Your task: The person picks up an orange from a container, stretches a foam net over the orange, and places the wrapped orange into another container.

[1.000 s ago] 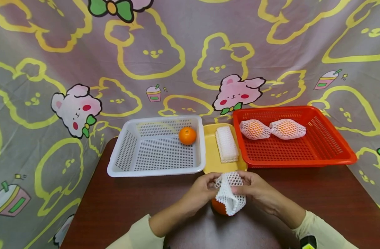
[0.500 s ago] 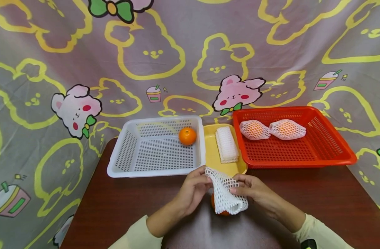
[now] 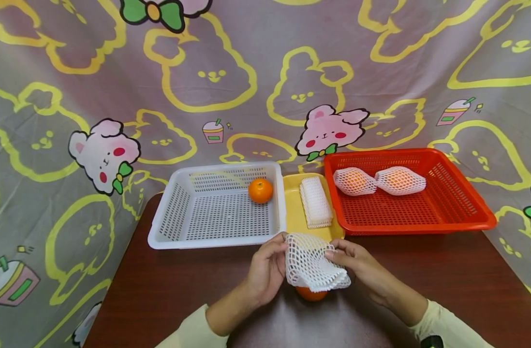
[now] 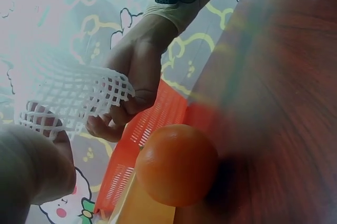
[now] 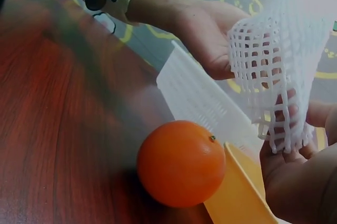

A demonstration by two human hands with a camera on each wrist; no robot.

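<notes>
A white foam net sleeve (image 3: 311, 261) is stretched between both hands above the table. My left hand (image 3: 265, 273) pinches its left edge. On the other side my right hand (image 3: 363, 268) grips it between thumb and fingers. Below the sleeve an orange (image 3: 312, 294) rests on the table, mostly covered by the sleeve in the head view. Both wrist views show the whole orange (image 5: 181, 163), apart from the hands and the sleeve (image 4: 79, 95).
A white basket (image 3: 217, 241) on the left holds one bare orange (image 3: 260, 191). Folded foam sleeves (image 3: 315, 202) lie in a yellow tray (image 3: 293, 212). The red basket (image 3: 415, 227) on the right contains two sleeved oranges (image 3: 356, 181). A patterned cloth hangs behind.
The sleeve was bunched with its end toward the orange; now it is spread wider and tilted up. The left hand has shifted slightly left. The orange stays on the table.
</notes>
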